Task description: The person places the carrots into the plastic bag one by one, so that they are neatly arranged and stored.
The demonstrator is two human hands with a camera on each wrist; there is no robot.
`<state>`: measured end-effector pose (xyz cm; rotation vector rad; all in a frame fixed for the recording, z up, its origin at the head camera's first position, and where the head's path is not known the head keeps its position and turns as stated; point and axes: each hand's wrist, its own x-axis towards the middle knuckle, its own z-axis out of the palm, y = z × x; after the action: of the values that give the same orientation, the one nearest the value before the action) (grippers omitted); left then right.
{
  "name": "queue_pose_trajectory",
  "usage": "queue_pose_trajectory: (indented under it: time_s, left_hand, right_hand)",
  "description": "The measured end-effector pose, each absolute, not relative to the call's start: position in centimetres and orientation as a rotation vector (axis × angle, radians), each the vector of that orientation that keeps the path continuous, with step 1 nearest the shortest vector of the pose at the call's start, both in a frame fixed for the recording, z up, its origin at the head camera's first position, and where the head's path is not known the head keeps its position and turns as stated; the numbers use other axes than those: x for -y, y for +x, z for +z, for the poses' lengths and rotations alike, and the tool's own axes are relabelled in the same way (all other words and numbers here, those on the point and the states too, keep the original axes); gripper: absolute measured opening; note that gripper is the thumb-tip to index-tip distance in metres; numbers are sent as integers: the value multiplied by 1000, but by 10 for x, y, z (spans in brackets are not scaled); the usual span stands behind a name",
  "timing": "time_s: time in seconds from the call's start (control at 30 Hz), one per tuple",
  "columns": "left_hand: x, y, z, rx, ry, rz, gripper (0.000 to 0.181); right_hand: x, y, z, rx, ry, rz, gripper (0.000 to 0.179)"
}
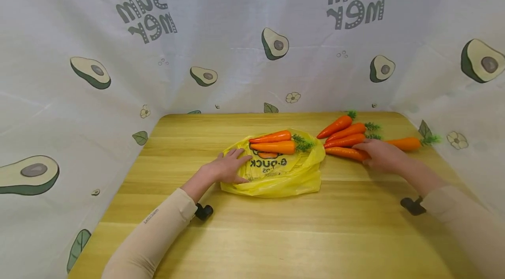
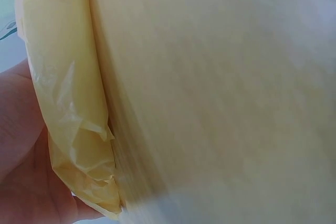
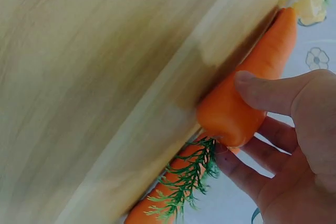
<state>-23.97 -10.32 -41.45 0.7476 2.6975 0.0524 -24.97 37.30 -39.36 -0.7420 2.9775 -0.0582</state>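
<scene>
A yellow plastic bag [image 1: 292, 185] with dark printing lies flat at mid-table in the head view. Two carrots [image 1: 276, 147] with green tops lie on it side by side. Fingers spread, my left hand [image 1: 229, 167] rests on the bag's left edge; in the left wrist view a bulging fold of the bag [image 2: 68, 77] covers part of that hand. My right hand [image 1: 380, 155] grips the thick end of the nearest carrot [image 1: 343, 153] at the right. The right wrist view has the thumb on one side of this carrot [image 3: 268, 61] and the fingers round the other.
Several more carrots [image 1: 335, 126] lie in a fan just beyond my right hand. Another carrot [image 1: 406, 143] lies to its right, near the table's right edge. A white curtain [image 1: 236, 16] printed with avocados surrounds the wooden table [image 1: 300, 239] at the back and sides.
</scene>
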Motion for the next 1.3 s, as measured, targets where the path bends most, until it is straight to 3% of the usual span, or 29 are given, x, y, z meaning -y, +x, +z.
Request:
queue_pose_trajectory:
  time_s: [0.83, 1.3]
  left_hand:
    - [102, -240, -413, -2692, 756, 64, 83]
    - [100, -240, -413, -2689, 741, 60, 84]
  right_hand:
    - [-374, -247, -359, -3012, -731, -51, 51]
    - [-334, -238, -342, -3020, -897, -47, 47]
